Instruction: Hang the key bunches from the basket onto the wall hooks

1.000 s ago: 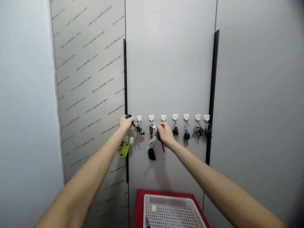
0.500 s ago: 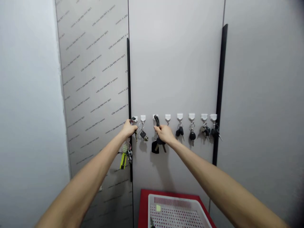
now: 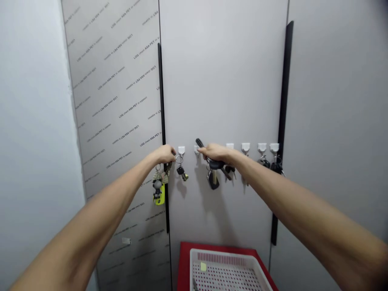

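A row of white hooks runs across the grey cabinet door point(image 3: 221, 81). My left hand point(image 3: 165, 154) is closed at the leftmost end of the row, and a key bunch with a yellow-green tag point(image 3: 158, 190) hangs beneath it. Just right of it, a small key set point(image 3: 182, 170) hangs on a white hook point(image 3: 181, 150). My right hand point(image 3: 216, 152) is closed round a black key bunch point(image 3: 214, 174), lifted level with the hooks, one black key sticking up past the fingers. More key sets point(image 3: 271, 163) hang on the hooks at the right.
A white perforated basket point(image 3: 227, 271) sits on a red stool point(image 3: 184, 268) below the hooks. Black vertical handles point(image 3: 283, 121) edge the cabinet doors. The left door point(image 3: 115, 105) carries printed protective film. A plain wall stands at the far left.
My right hand has lifted the black key bunch up and to the right, level with the hooks. The left hand stays by the leftmost hook with the yellow-tagged bunch hanging below it.
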Motion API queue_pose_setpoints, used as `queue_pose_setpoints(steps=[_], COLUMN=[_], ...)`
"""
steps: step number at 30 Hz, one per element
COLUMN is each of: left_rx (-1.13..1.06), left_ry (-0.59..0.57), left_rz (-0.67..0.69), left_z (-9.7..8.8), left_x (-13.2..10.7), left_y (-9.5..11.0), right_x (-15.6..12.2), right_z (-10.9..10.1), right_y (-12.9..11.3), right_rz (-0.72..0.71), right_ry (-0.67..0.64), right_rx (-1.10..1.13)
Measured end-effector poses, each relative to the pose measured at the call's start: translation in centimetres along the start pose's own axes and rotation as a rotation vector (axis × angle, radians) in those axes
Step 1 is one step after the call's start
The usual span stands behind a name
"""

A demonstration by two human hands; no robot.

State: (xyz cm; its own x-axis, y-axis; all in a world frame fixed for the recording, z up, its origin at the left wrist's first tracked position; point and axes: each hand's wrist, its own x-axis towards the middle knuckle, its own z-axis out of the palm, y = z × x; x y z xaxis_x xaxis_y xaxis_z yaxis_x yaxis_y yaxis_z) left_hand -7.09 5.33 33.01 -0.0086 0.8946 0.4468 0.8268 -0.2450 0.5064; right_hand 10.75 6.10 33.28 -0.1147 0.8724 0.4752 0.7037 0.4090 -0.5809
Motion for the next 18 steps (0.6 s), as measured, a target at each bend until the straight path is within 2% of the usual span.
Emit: queue_pose_setpoints(steps=[2,3,6,9,12,15,17,18], left_rx=[0.078,0.048,-0.280,-0.551,-0.430,-0.270,-0.282,-0.313], left_ry=[-0.049,-0.054,0.011,0.119,0.148,0.049,-0.033,-0.053], left_rz=[0.029,0.032,-0.038,-0.156,-0.162,-0.135,-0.151,-0.162], left_z=[-0.4,-0.5,-0.5,0.2,0.7,0.3,0.1,0.1], left_x=[0.5,0.6,0.5,0.0,-0.1,-0.1,-0.2,-0.3], left_y=[0.8,1.1,0.7,-0.3,-0.7,-0.6,-0.7,-0.8], right_x=[0.5,0.5,-1.0,-4.8,-10.0,-14.4,-15.4,-15.2], right_z=[-0.4,-0.4,0.8,4.3,9.2,13.2,14.1,14.1], right_y=[-1.0,-1.2,-0.2,3.9,9.8,14.8,16.3,16.2], right_rz=[-0.046,-0.070,-0.118,-0.092,-0.042,0.009,0.024,0.009], right_ry=[-0.064,-0.124,-0.208,-0.342,-0.404,-0.452,-0.460,-0.453], right_rx=[-0.058,-0.102,-0.112,-0.110,-0.134,-0.204,-0.242,-0.223])
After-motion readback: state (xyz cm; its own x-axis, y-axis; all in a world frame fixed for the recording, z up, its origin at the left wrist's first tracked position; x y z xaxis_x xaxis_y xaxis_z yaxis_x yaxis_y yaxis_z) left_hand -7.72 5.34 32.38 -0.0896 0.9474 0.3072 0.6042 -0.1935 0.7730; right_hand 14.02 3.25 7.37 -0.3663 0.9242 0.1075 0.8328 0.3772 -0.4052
